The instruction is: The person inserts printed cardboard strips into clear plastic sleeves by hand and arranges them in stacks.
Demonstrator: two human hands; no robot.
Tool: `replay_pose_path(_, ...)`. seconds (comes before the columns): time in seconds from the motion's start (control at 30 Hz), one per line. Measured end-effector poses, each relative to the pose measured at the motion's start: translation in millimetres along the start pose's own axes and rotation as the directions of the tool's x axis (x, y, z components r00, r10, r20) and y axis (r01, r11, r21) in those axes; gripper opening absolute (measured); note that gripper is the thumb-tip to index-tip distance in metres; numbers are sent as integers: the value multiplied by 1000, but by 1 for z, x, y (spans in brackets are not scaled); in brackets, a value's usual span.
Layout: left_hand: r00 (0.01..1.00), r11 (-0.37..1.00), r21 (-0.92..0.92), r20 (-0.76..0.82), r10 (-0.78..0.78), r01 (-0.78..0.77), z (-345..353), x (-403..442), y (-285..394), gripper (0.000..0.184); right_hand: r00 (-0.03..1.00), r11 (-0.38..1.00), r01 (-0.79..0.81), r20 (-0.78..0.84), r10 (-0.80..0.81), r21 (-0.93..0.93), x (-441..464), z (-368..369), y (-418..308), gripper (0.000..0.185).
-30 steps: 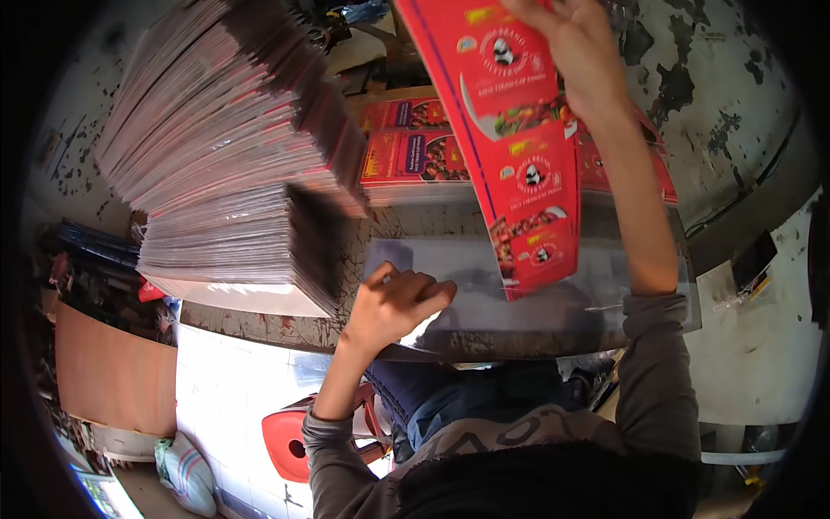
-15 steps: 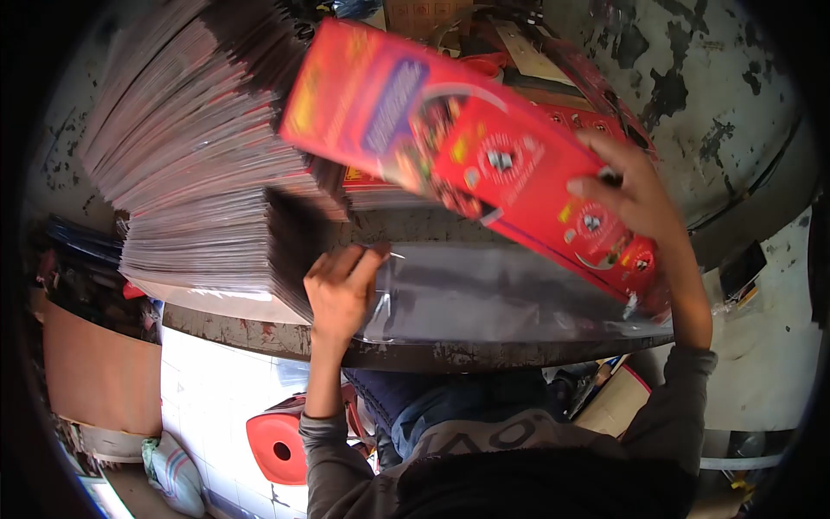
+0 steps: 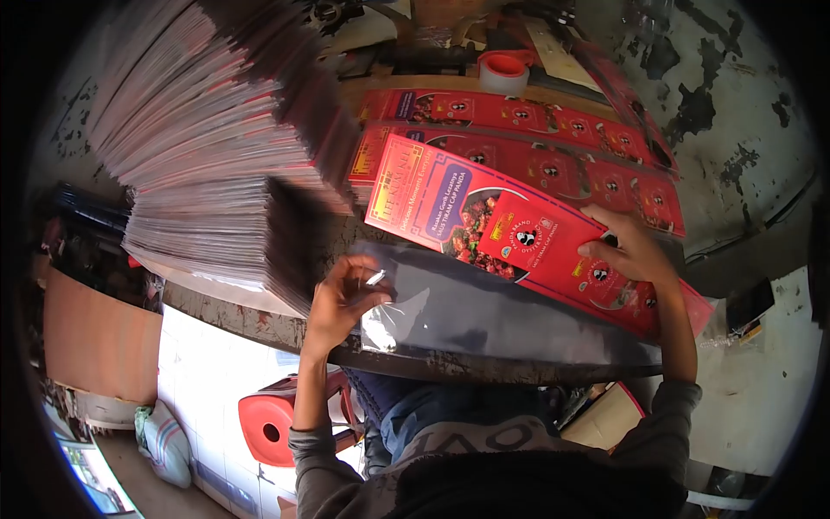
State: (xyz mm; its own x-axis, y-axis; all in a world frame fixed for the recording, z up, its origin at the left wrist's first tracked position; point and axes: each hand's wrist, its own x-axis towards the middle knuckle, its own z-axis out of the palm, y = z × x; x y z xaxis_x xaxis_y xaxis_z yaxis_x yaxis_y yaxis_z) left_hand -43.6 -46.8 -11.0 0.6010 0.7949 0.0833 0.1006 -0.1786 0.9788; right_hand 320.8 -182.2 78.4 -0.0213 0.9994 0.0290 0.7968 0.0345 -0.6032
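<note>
A long red printed card [image 3: 519, 238] slants above the front of the table, its pale printed end toward the left. My right hand [image 3: 629, 246] grips it near its right part, thumb on the printed face. My left hand [image 3: 341, 303] pinches the left end of a clear plastic sleeve [image 3: 493, 298], which lies along the table edge under the card. Behind the card, more red printed cards [image 3: 562, 164] lie in rows. Left of them, close to my left hand, rises a tall stack of sleeved cards [image 3: 207, 233].
The worn table edge [image 3: 233, 320] runs along the front. A roll of tape [image 3: 504, 71] stands at the back. Below the table are a red stool [image 3: 270, 424] and, at the lower left, a striped sack [image 3: 166, 445].
The red card has swung from upright at the right to a leftward slant, then come lower over the sleeve. My left hand has moved left and now has the sleeve's end raised.
</note>
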Motion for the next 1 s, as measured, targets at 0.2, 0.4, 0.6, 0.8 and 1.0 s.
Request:
replay_pose_path(0.2, 992, 963, -247, -48, -119, 104, 8, 4, 3, 17, 998, 995, 69, 9, -69, 78, 18, 13, -7, 48)
replay_pose_path(0.4, 973, 949, -217, 11, -232, 229, 1, 10, -5, 26, 987, 987, 159, -34, -157, 33, 24, 24, 0, 46)
replay_pose_path(0.6, 968, 937, -256, 142, -208, 239, 8, 9, -1, 32, 998, 997, 56, -5, -55, 44, 28, 27, -21, 48)
replay_pose_path(0.8, 960, 938, -284, -136, -246, 200, 7, 7, -2, 35, 994, 995, 100, -51, -99, 9, 19, 19, -14, 47)
replay_pose_path(1.0, 987, 941, -300, 45, -152, 158, 5, 7, -2, 36, 999, 996, 50, 14, -49, -74, 14, 20, -21, 47)
